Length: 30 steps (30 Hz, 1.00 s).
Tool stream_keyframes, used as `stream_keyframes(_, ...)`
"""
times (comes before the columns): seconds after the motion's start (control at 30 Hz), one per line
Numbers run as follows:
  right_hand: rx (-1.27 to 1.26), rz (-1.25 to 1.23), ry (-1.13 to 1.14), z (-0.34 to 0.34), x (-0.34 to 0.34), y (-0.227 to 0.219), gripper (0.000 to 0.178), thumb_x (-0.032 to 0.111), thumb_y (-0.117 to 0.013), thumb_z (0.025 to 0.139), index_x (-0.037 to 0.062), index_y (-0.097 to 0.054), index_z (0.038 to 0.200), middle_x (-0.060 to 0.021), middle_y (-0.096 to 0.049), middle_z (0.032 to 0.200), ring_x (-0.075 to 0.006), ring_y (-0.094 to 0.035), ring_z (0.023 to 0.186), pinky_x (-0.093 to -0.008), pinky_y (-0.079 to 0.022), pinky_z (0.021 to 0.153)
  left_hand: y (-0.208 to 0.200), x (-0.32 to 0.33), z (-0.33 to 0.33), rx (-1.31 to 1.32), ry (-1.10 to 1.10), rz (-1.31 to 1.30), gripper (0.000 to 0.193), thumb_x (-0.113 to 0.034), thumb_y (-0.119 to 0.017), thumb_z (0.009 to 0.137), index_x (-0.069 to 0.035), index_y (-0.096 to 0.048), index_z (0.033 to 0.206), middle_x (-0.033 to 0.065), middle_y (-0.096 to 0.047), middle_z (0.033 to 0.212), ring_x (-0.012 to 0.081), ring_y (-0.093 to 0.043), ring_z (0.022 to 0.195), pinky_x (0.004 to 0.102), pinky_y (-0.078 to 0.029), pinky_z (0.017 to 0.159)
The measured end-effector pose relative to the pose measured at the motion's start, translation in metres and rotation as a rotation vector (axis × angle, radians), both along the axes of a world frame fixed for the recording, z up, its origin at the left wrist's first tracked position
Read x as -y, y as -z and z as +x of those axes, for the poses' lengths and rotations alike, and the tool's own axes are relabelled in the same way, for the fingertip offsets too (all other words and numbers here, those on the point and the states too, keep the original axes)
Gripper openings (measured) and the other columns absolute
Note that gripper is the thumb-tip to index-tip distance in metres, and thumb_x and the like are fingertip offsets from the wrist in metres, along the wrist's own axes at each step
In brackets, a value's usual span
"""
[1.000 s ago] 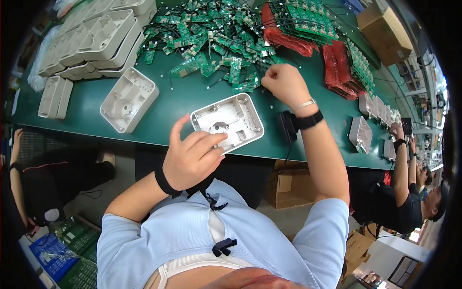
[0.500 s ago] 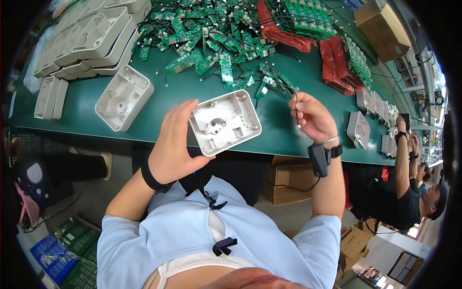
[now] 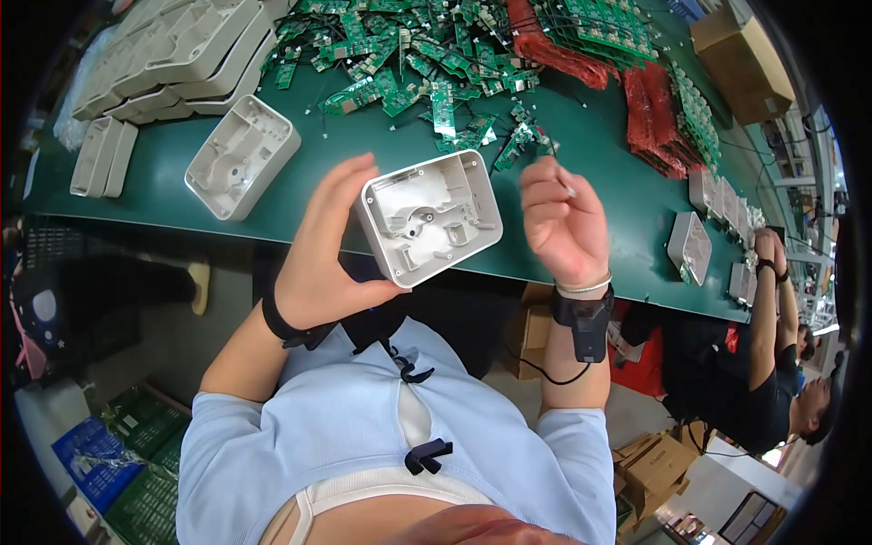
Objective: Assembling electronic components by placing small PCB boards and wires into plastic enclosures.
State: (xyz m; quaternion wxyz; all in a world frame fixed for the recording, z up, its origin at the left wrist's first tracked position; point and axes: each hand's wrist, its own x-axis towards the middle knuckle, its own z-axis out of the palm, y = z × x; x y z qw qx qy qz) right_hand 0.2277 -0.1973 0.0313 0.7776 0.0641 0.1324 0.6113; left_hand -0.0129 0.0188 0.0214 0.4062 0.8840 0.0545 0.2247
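Note:
My left hand [image 3: 313, 245] is wrapped round the left side of a light grey plastic housing [image 3: 431, 259], thumb at its lower edge and fingers behind. The housing is tilted with its hollow inside facing me, showing ribs, screw posts and a round recess. Just right of it, my right hand [image 3: 568, 218] is closed on a black cable with a small pale connector [image 3: 570, 191] poking out by the fingers. The cable runs up beside a small green circuit board [image 3: 520, 136]; whether the two are joined is hard to make out.
A green table [image 3: 336, 136] carries a heap of circuit boards [image 3: 445, 100] and red-wrapped board stacks [image 3: 649, 127]. Grey housings are stacked [image 3: 204, 54] at far left; a single one [image 3: 243, 159] lies nearer. Another person [image 3: 763, 354] works at the right.
My right hand has moved left toward the housing, its fingers curling more tightly around the cable. The housing has tipped, and more of its outer side wall shows.

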Motion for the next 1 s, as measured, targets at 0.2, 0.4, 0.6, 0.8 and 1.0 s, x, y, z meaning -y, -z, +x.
stream_keyframes(0.2, 0.271, 0.050, 0.030, -0.011, 0.002, -0.004, 0.008, 0.003, -0.059, 0.102, 0.0092, -0.054, 0.105, -0.0019, -0.055, 0.101, -0.0125, -0.057, 0.086, -0.0289, -0.050, 0.072, 0.012, 0.000, -0.006, -0.004, 0.015, -0.240, 0.111, -0.019, -0.099, 0.064, -0.004, -0.042, 0.159, 0.0203, -0.050, 0.156, 0.0387, -0.050, 0.146, 0.0458, -0.039, 0.122)
stream_keyframes(0.4, 0.493, 0.022, 0.047, -0.008, -0.002, 0.003, 0.009, 0.006, -0.061, 0.102, 0.0116, -0.056, 0.105, 0.0014, -0.052, 0.094, -0.0130, -0.053, 0.083, -0.0299, -0.048, 0.073, 0.015, -0.005, -0.012, 0.001, 0.002, -0.256, 0.113, -0.020, -0.099, 0.064, -0.004, -0.041, 0.159, 0.0191, -0.051, 0.154, 0.0371, -0.052, 0.144, 0.0443, -0.040, 0.121)
stream_keyframes(0.6, 0.938, 0.000, 0.272, -0.012, -0.012, -0.003, 0.006, 0.005, -0.063, 0.101, 0.0081, -0.059, 0.104, -0.0012, -0.058, 0.095, -0.0147, -0.057, 0.082, -0.0300, -0.050, 0.076, 0.022, -0.001, -0.011, 0.063, -0.038, -0.386, 0.113, -0.020, -0.099, 0.063, -0.004, -0.041, 0.159, 0.0196, -0.050, 0.154, 0.0363, -0.051, 0.144, 0.0441, -0.040, 0.121)
stream_keyframes(0.8, 1.508, -0.528, 0.309, -0.053, -0.026, -0.001, 0.012, -0.004, -0.068, 0.096, 0.0025, -0.066, 0.105, -0.0073, -0.072, 0.111, -0.0163, -0.066, 0.094, -0.0304, -0.053, 0.085, 0.018, -0.005, -0.012, 0.027, -0.017, -0.317, 0.113, -0.019, -0.099, 0.063, -0.004, -0.041, 0.158, 0.0197, -0.047, 0.155, 0.0368, -0.048, 0.146, 0.0439, -0.037, 0.122)
stream_keyframes(1.0, 1.980, -0.662, 0.397, -0.079, -0.034, 0.002, 0.015, -0.010, -0.073, 0.090, -0.0005, -0.071, 0.101, -0.0096, -0.077, 0.109, -0.0172, -0.069, 0.096, -0.0300, -0.054, 0.087, 0.014, -0.001, -0.011, 0.049, -0.011, -0.276, 0.111, -0.018, -0.099, 0.064, -0.005, -0.041, 0.158, 0.0191, -0.046, 0.155, 0.0373, -0.047, 0.146, 0.0439, -0.036, 0.123)
